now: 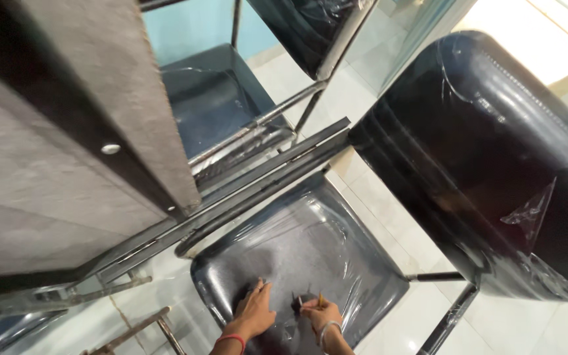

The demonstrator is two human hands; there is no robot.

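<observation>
Two hands at 6 o'clock, low on a black chair seat point(310, 243) wrapped in clear plastic film point(336, 230). Grey tabletop point(54, 151) fills 9 to 11 o'clock, seen edge-on; metal frame rails point(258, 177) run diagonally beneath it toward 1 o'clock. Left hand point(254, 312), red band point(231, 339) at wrist, lies flat on the seat, grip released, fingers spread toward 12. Just beside it at 3 o'clock, right hand point(320, 315), bangle point(325, 331) at wrist, grip pinched on a small thin object point(319, 300), too small to identify, tip against the film. Second black chair back point(468, 151), also film-wrapped, fills 2 to 4 o'clock. Pale tile floor point(396, 223) between.
</observation>
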